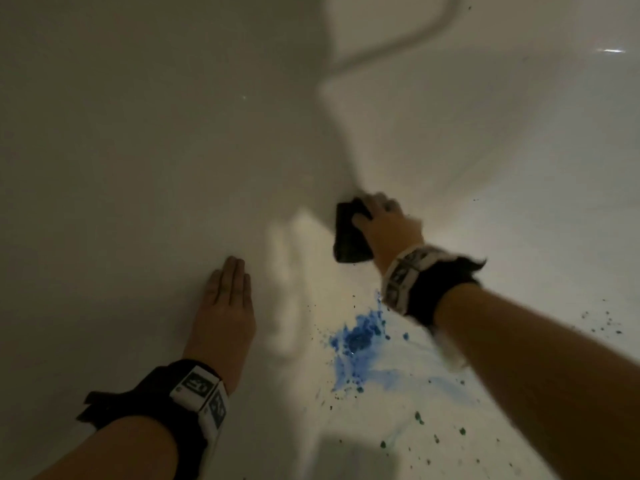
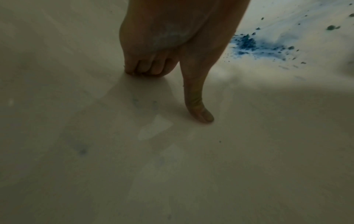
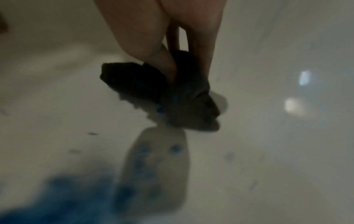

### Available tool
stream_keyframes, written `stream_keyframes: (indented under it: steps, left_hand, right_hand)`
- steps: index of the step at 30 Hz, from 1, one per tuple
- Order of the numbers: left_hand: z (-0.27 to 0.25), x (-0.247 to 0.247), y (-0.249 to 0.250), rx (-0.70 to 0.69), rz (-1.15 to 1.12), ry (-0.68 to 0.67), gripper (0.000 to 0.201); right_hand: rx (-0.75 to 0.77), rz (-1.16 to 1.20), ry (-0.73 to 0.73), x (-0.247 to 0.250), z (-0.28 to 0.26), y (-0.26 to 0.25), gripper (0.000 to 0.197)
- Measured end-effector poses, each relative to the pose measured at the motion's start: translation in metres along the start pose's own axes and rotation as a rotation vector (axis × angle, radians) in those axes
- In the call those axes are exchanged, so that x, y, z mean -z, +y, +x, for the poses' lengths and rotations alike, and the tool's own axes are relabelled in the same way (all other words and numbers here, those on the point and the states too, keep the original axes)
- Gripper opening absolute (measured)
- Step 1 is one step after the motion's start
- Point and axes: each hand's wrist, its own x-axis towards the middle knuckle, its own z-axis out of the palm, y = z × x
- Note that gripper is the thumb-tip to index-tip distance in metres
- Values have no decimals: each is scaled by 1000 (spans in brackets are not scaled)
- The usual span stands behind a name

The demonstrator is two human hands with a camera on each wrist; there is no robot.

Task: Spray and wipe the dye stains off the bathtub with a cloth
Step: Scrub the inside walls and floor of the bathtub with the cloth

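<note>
Dark cloth inside right hand grip.

Dim light — pale hose above

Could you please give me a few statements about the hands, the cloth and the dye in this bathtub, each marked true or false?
1. The right hand holds a dark cloth. True.
2. The left hand holds a spray bottle. False: it holds nothing and lies flat on the bathtub wall.
3. The cloth is covering the large blue dye stain. False: the cloth is beyond the stain, which lies uncovered nearer the person.
4. Small dark specks are scattered around the stain. True.
</note>
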Motion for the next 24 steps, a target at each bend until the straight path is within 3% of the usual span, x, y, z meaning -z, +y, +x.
stream_keyframes:
  steps: [3, 4, 6, 7, 10, 12, 13, 15, 17, 20, 24]
  left_hand:
    - [1, 2, -4, 3, -1, -14, 46]
    - [1, 2, -4, -2, -23, 2, 48]
    - [2, 2, -4, 27, -6, -54, 68]
    - [2, -2, -4, 43, -4, -68, 77]
    - [3, 8, -1, 44, 29, -74, 77]
    - [3, 13, 0, 2, 12, -40, 55]
    - [3, 11, -2, 28, 0, -61, 49]
    - [-1, 7, 1, 10, 47, -67, 51]
    - [-3, -5, -1, 10, 84, -54, 44]
    - [5, 14, 0, 19, 170, -142, 45]
    - [1, 22, 1, 21, 253, -258, 55]
  right_hand:
    - [93, 48, -38, -34, -9, -18, 36]
    - [220, -35, -41, -36, -16, -20, 27]
    - [337, -51, -15, -25, -28, -16, 23]
    - [328, -4, 82, -11, -32, -9, 25]
    - [159, 211, 501, 42, -27, 14, 47]
    - [44, 156, 645, 62, -10, 30, 45]
    - [0, 135, 538, 60, -3, 35, 46]
    - [58, -19, 265, 44, 5, 37, 49]
    - [124, -28, 136, 18, 13, 30, 51]
    - [91, 136, 145, -10, 20, 12, 45]
    - [198, 185, 130, -43, -2, -3, 27]
